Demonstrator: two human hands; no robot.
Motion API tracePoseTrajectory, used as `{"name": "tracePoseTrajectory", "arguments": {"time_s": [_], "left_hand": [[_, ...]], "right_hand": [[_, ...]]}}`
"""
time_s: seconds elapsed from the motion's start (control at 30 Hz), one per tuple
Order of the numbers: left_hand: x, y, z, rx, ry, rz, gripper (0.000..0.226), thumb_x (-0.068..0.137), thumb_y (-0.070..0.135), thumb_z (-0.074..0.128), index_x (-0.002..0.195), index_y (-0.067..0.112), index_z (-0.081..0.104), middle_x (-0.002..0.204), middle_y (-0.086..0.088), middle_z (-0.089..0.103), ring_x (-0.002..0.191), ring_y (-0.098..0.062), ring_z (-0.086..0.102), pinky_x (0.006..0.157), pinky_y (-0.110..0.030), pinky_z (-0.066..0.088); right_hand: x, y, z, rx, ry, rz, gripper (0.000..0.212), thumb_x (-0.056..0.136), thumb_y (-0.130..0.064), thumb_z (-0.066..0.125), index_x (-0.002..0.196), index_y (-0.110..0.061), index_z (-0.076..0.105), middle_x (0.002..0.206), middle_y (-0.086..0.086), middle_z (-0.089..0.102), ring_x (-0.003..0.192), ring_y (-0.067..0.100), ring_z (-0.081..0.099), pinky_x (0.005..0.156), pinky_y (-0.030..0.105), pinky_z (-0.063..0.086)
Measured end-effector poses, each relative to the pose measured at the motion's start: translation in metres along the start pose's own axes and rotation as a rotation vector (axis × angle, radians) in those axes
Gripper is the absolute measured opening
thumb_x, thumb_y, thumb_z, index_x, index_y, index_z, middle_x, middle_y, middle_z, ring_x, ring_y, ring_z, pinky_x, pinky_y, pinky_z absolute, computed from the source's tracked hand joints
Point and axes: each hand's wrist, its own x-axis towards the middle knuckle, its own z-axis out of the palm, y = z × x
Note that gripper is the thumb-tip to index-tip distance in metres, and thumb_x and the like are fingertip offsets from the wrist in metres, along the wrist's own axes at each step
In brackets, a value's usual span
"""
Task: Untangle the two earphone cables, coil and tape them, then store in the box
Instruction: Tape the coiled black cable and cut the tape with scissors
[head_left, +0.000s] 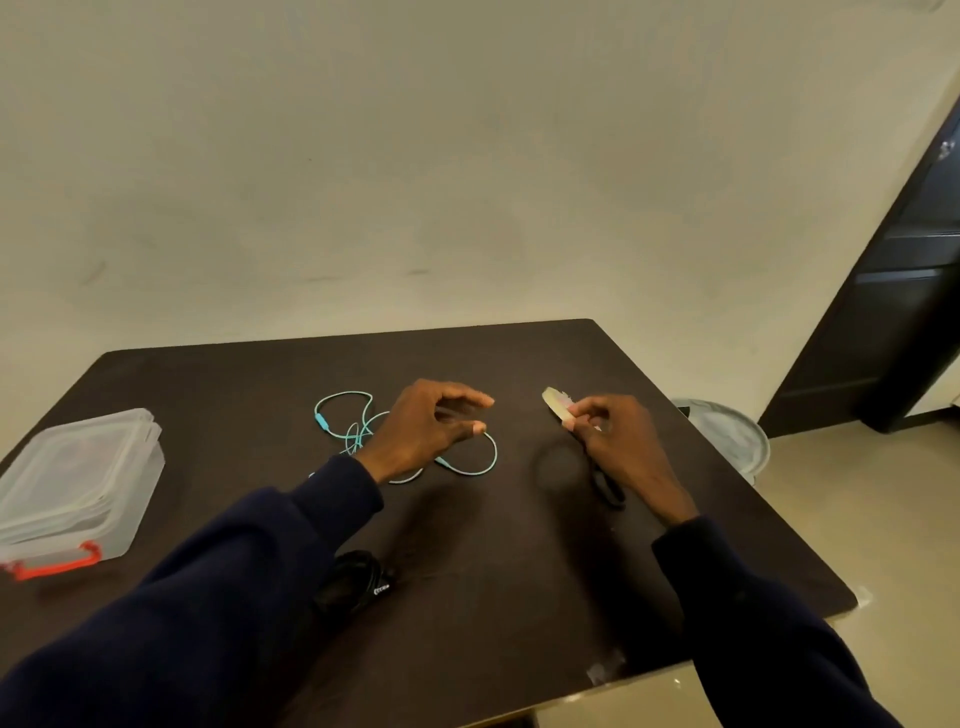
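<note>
Teal cable (322, 422) lies beneath the empty, half-open left hand (426, 431); right hand (613, 441) pinches tape (557, 402) beside it, best peeled steadily.

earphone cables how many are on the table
2. A teal cable lies loose at the middle of the table, partly hidden by the left hand. A black cable sits bundled near the front edge. The arms may hide more.
</note>
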Motion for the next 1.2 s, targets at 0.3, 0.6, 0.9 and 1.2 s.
{"name": "tracePoseTrajectory", "arguments": {"time_s": [0.3,0.6,0.9,1.2], "left_hand": [[-0.039,0.013,-0.030,0.023,0.156,0.143,0.042,0.085,0.018,0.077,0.126,0.025,0.069,0.124,0.010,0.069,0.113,-0.009,0.062,0.093,-0.033,0.056],[-0.110,0.009,-0.082,0.082,0.315,0.138,0.019,0.086,0.025,0.074,0.104,0.023,0.079,0.099,0.014,0.073,0.098,-0.009,0.063,0.079,-0.022,0.052],[-0.152,0.013,-0.112,0.168,0.403,0.218,0.021,0.088,0.033,0.069,0.108,0.031,0.073,0.099,0.016,0.071,0.093,-0.012,0.064,0.077,-0.035,0.057],[-0.167,0.015,-0.116,-0.056,0.463,0.170,0.023,0.083,0.028,0.076,0.103,0.017,0.078,0.097,0.004,0.076,0.092,-0.020,0.069,0.079,-0.036,0.059]], "right_hand": [[-0.038,-0.089,0.010,0.467,-0.342,-0.092,0.014,0.086,-0.010,0.074,0.099,-0.012,0.077,0.090,0.001,0.078,0.087,0.018,0.074,0.081,0.029,0.060],[-0.071,-0.146,0.056,0.701,-0.518,-0.057,0.015,0.085,-0.013,0.075,0.098,-0.006,0.077,0.086,0.009,0.077,0.082,0.014,0.072,0.075,0.022,0.053],[-0.091,-0.177,0.080,0.786,-0.578,-0.094,0.030,0.081,-0.030,0.073,0.092,-0.003,0.079,0.083,0.014,0.075,0.090,0.021,0.069,0.088,0.041,0.050],[-0.099,-0.187,0.075,0.874,-0.595,-0.051,0.020,0.088,-0.013,0.068,0.094,0.004,0.076,0.079,0.016,0.073,0.080,0.016,0.071,0.082,0.030,0.053]]}}
